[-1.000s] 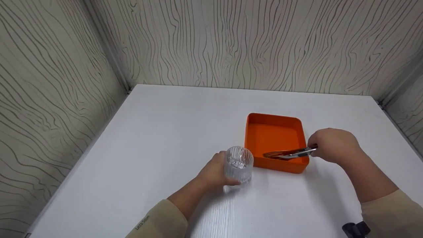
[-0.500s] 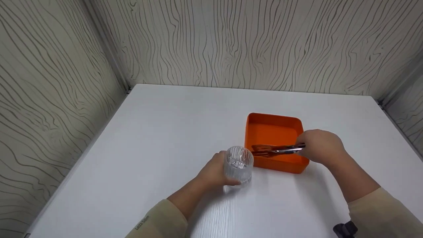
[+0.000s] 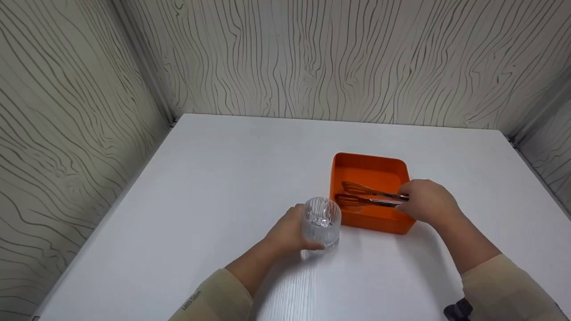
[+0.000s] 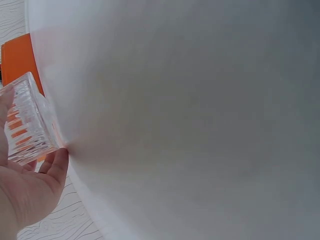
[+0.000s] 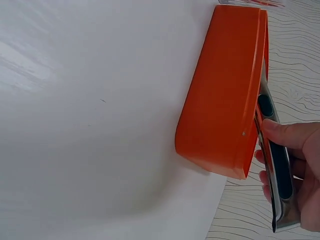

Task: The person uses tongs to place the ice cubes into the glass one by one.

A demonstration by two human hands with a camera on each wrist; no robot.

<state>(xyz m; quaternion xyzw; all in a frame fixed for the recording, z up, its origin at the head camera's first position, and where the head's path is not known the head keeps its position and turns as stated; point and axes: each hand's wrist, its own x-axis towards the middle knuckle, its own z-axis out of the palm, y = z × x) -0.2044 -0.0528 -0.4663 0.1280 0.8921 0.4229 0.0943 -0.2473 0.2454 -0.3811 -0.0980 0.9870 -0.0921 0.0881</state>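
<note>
My left hand [image 3: 290, 229] grips a clear ribbed glass [image 3: 321, 223] at its left side, thumb round the front. In the left wrist view the glass [image 4: 30, 120] stands on the white table within the curve of the fingers. Steel tongs [image 3: 379, 202] with slotted heads are held by my right hand [image 3: 428, 203] at the right rim of a square orange box [image 3: 374, 223]. The tong heads spread apart inside the box, near its left front. In the right wrist view the thumb presses the dark inlaid handle of the tongs [image 5: 280, 165]; the heads are hidden by the box wall.
The glass stands close to the front left corner of the orange box. White table surface [image 3: 241, 156] surrounds both. Wood-grain panels rise behind [image 3: 285, 58] and at the left [image 3: 67, 133].
My right hand has moved left with the tongs, whose heads shifted left inside the box and now stand further apart. The left hand, glass and box have stayed nearly where they were.
</note>
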